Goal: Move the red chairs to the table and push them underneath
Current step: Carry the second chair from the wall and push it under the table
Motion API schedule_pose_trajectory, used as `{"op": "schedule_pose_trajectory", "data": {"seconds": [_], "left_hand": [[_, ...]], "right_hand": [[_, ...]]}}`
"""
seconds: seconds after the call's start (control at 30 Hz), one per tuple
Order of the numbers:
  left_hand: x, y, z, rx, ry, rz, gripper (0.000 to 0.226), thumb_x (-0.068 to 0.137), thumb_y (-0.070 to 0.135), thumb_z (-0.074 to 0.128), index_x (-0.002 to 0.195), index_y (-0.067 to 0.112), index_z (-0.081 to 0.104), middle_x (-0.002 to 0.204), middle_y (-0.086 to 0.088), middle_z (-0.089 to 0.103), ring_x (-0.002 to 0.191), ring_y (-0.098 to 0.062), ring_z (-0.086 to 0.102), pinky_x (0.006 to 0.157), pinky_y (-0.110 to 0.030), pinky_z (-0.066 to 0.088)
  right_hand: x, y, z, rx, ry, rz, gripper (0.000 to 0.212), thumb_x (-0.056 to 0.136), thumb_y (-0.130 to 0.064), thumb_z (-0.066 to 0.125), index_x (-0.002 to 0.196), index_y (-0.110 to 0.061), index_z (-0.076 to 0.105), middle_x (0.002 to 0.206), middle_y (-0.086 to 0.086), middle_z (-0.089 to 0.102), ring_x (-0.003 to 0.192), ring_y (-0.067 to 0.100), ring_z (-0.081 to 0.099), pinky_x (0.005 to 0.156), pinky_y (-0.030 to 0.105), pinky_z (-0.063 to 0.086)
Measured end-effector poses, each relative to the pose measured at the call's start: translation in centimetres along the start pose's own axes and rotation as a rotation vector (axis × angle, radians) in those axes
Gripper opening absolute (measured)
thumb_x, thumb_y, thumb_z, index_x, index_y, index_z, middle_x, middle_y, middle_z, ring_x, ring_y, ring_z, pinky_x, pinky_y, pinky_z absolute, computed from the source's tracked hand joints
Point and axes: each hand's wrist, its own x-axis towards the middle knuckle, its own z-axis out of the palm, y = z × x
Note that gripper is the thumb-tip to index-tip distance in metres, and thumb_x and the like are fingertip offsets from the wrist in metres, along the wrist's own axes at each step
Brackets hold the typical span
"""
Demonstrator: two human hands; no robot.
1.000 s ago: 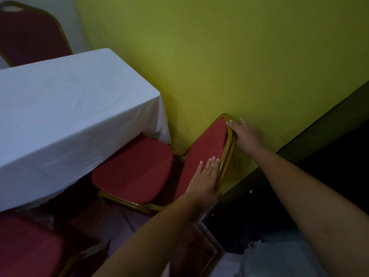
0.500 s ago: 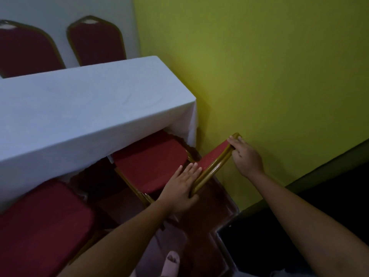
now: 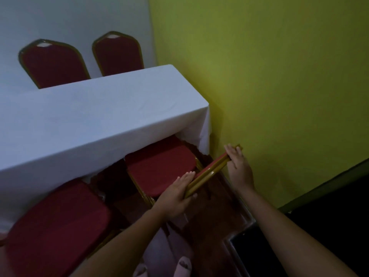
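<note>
both hands (image 3: pixel 175 198) (image 3: pixel 238 168) fingers wrapped on chair backrest (image 3: pixel 207 172); seat (image 3: pixel 159 162) half under table (image 3: pixel 95 120), wall (image 3: pixel 259 76) beside.

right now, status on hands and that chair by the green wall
Both hands on the chair's backrest top: left hand, right hand. Chair seat partly under the table. Green wall close beside; nothing blocking.
</note>
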Motion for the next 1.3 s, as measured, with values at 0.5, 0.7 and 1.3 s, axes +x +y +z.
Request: {"op": "schedule_pose_trajectory", "data": {"seconds": [0.5, 0.7, 1.3], "left_hand": [[2.2, -0.8, -0.7, 0.096, -0.07, 0.01, 0.069, 0.094, 0.041, 0.048, 0.149, 0.031, 0.007, 0.157, -0.003, 0.018, 0.135, 0.006, 0.002, 0.107, -0.006, -0.01], [-1.0, -5.6, -5.5, 0.23, 0.0, -0.045, 0.07, 0.093, 0.04, 0.05, 0.149, 0.027, 0.01, 0.154, -0.006, 0.028, 0.14, -0.004, 0.013, 0.116, -0.022, 0.002], [-2.1, -7.0, -7.1, 0.464, 0.198, -0.175, 0.101, 0.069, 0.088, 0.027, 0.143, 0.019, 0.037, 0.153, -0.006, 0.028, 0.143, -0.013, 0.014, 0.117, -0.031, 0.002]], "right_hand": [[2.4, 1.5, -0.9, -0.132, -0.083, -0.095, 0.055, 0.087, -0.023, 0.029, 0.139, -0.014, 0.046, 0.148, 0.004, 0.042, 0.142, 0.025, 0.027, 0.115, 0.041, 0.022], [1.7, -1.5, 3.3, -0.18, -0.109, -0.269, 0.05, 0.089, -0.025, 0.031, 0.132, -0.011, 0.055, 0.14, 0.007, 0.052, 0.137, 0.03, 0.036, 0.116, 0.048, 0.017], [2.1, -4.9, 6.2, -0.225, 0.036, -0.184, 0.055, 0.093, -0.041, 0.029, 0.044, -0.018, 0.041, 0.04, -0.01, 0.032, 0.044, 0.01, 0.035, 0.053, 0.024, 0.025]]}}
